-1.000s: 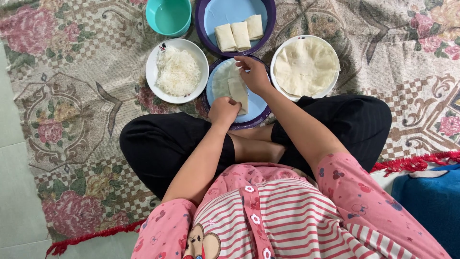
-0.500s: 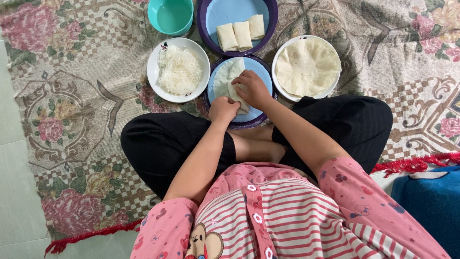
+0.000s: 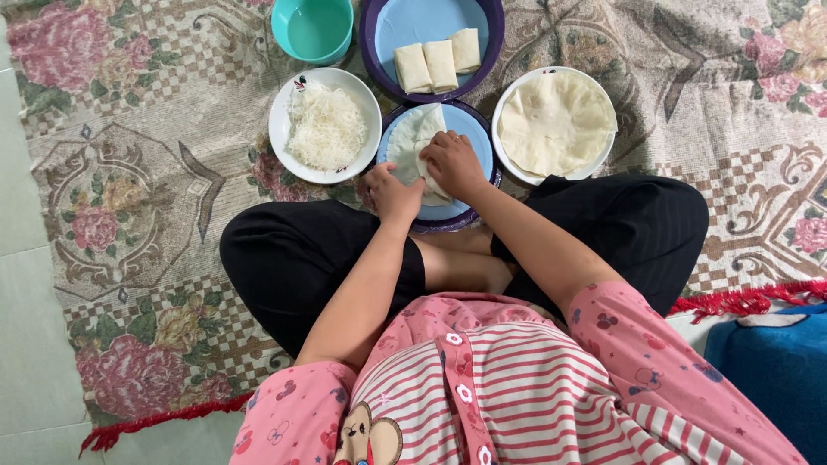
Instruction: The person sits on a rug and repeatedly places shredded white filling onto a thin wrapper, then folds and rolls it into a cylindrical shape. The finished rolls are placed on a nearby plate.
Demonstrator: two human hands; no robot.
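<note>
A person in a pink striped top sat cross-legged on a floral patterned rug (image 3: 129, 215). Both hands were curled onto a thin pale round wrapper (image 3: 412, 142) lying on a blue plate with a purple rim (image 3: 472, 142): the left hand (image 3: 392, 191) pinched its near edge, the right hand (image 3: 452, 164) pressed a folded flap down. Folding appeared under way; rolling it shut would likely call for steady pressure. Left of it sat a white plate of shredded white filling (image 3: 326, 125), right a white plate of stacked flat wrappers (image 3: 554, 122). Beyond lay three finished rolls (image 3: 439, 62) and a teal bowl (image 3: 313, 27).
</note>
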